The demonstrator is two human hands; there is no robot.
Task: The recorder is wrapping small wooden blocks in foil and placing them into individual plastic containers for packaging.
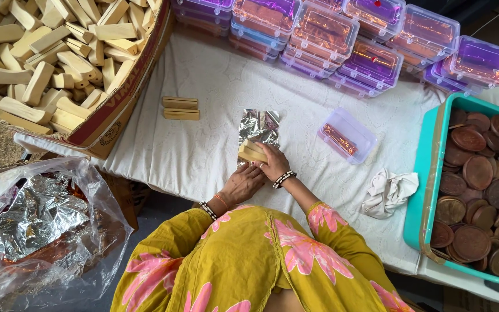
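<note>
Silver foil (259,125) is lying crinkled on the white cloth (203,138) covering the table, directly in front of the person. Its near edge is being covered by a pale wooden block (251,152), which the right hand (272,162) is grasping from above, fingers curled over the block's near end. The left hand (242,184) is resting just beside it, touching the right hand's underside; whether it is gripping anything is not possible to tell.

Two more wooden blocks (181,108) are lying side by side on the cloth to the left, near a cardboard box (123,104) heaped with similar blocks. A small clear lidded box (347,135) is sitting to the right of the foil, with a crumpled white rag (389,191) nearer the person. Stacked clear boxes (342,40) are lining the far edge, and a teal tub (428,173) of brown discs (480,190) is standing at the right. A plastic bag (41,231) holding more foil is lying at the lower left.
</note>
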